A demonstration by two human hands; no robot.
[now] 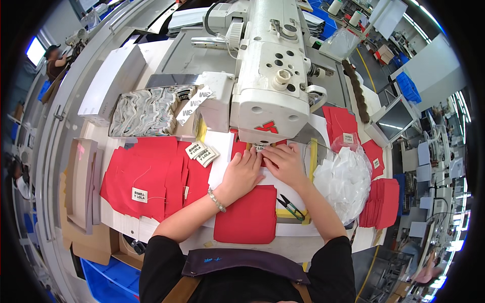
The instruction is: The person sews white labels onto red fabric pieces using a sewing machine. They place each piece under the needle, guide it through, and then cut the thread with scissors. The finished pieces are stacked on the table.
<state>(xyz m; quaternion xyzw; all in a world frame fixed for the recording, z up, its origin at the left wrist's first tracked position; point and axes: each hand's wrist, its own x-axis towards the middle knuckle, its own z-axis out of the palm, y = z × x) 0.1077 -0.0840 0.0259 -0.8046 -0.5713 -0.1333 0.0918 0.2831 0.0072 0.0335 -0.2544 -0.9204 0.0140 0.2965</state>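
Both my hands are at the sewing machine point(270, 96), just under the front of its head. My left hand point(243, 170) lies with fingers stretched out on a red fabric piece point(237, 147). From the other side, my right hand point(284, 162) reaches in, its fingers extended beside a small pale label point(260, 147) on that piece. The machine head partly hides the label and the fabric. Closer to me lies a red fabric panel point(245, 217), with green-handled thread snips point(291, 208) to its right. Several loose pale labels point(203, 153) rest left of my left hand.
Red fabric pieces point(146, 177) are heaped at left, one bearing a label. Behind them, a box holds bundled label strips point(151, 112). White translucent pieces point(343, 182) pile up at right, beside a stack of red pieces point(380, 203). An open cardboard box point(83, 184) stands far left.
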